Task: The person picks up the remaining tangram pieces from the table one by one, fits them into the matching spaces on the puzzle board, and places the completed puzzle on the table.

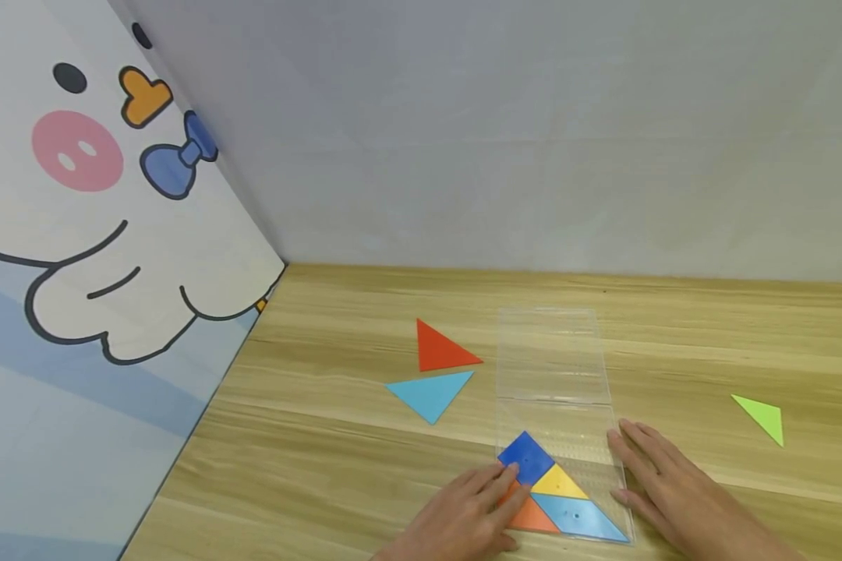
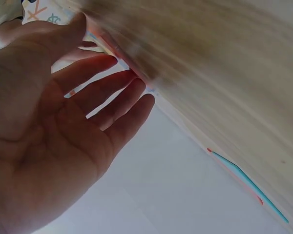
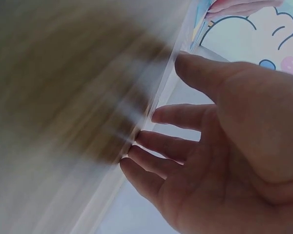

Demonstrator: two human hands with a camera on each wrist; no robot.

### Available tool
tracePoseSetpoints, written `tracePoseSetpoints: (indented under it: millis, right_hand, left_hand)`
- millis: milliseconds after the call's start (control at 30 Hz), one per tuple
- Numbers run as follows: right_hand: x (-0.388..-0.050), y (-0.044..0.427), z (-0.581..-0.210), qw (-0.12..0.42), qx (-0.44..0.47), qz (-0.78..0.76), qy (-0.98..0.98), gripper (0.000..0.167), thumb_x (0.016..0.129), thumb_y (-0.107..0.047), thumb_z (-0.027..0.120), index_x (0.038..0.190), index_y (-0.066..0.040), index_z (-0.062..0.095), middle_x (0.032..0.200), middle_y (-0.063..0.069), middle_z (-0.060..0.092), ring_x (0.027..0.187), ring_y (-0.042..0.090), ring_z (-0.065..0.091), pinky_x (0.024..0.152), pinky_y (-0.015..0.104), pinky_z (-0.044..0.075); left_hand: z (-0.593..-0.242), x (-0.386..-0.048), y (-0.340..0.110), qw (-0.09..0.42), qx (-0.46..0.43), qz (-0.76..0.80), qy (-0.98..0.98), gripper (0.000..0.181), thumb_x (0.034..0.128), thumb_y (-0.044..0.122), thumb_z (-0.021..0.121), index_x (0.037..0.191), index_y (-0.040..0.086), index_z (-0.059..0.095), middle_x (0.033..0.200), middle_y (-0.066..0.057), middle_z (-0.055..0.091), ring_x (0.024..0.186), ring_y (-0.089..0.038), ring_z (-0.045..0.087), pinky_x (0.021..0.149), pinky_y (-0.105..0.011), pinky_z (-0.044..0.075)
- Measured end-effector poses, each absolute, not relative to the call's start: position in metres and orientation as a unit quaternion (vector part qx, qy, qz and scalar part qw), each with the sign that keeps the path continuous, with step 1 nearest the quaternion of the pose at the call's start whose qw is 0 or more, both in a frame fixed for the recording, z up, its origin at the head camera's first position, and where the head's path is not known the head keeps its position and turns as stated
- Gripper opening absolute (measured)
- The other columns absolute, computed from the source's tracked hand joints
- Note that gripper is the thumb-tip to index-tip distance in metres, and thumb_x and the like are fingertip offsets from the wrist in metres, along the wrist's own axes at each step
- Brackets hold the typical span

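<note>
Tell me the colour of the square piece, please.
The square piece is blue, clearest in the head view.

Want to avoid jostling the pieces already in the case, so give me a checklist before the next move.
Lid open: ok, laid back.
Right hand at clear case: ok, touching its right edge.
Left hand clear of orange piece: not ok, lies over it.
Dark blue square flush: cannot tell.
Red triangle in case: not ok, lies left of it.
Green triangle in case: not ok, lies right of it.

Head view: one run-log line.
left hand: on blue flat square | right hand: touching clear plastic case | outside case: red flat triangle, cyan flat triangle, lime flat triangle
</note>
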State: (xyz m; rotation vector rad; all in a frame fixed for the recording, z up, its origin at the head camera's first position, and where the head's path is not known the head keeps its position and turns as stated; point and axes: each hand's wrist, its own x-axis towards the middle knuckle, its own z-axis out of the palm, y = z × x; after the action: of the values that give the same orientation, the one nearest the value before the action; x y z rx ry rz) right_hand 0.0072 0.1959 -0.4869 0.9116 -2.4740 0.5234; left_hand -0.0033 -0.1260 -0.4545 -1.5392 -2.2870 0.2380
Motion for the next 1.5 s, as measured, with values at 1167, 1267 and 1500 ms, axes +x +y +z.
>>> tracePoseSetpoints:
  millis: [1167,1267,1500]
  right_hand:
    - [-0.042,0.256,-0.466,0.237,0.269,0.154,-0.921,0.081,0.108,-0.055,0.022,0.120,0.014,0.062,0.118,0.033,0.064,0.100,0.050,0.066,0.088,0.056,0.055]
    - [-0.045,0.271,-0.465,0.209,0.235,0.138,-0.939,0.068,0.110,-0.046,0.035,0.119,0.017,0.060,0.115,0.039,0.062,0.098,0.056,0.064,0.078,0.064,0.054]
    - [-0.050,0.286,-0.471,0.182,0.205,0.118,-0.954,0.044,0.106,-0.022,0.060,0.120,0.020,0.057,0.115,0.046,0.058,0.099,0.062,0.061,0.079,0.067,0.052]
  left_hand:
    - [-0.458,-0.014,-0.120,0.115,-0.519,0.045,-0.846,0.076,0.0932,0.067,0.060,0.141,0.008,0.062,0.144,-0.012,0.059,0.133,-0.024,0.057,0.109,-0.029,0.045]
    - [-0.461,-0.015,-0.117,0.120,-0.522,0.051,-0.843,0.074,0.0941,0.066,0.060,0.140,0.009,0.062,0.143,-0.012,0.060,0.132,-0.023,0.057,0.108,-0.028,0.045]
    - [-0.463,-0.019,-0.112,0.117,-0.515,0.041,-0.848,0.064,0.0994,0.058,0.058,0.140,0.010,0.062,0.143,-0.011,0.060,0.132,-0.023,0.057,0.107,-0.028,0.046]
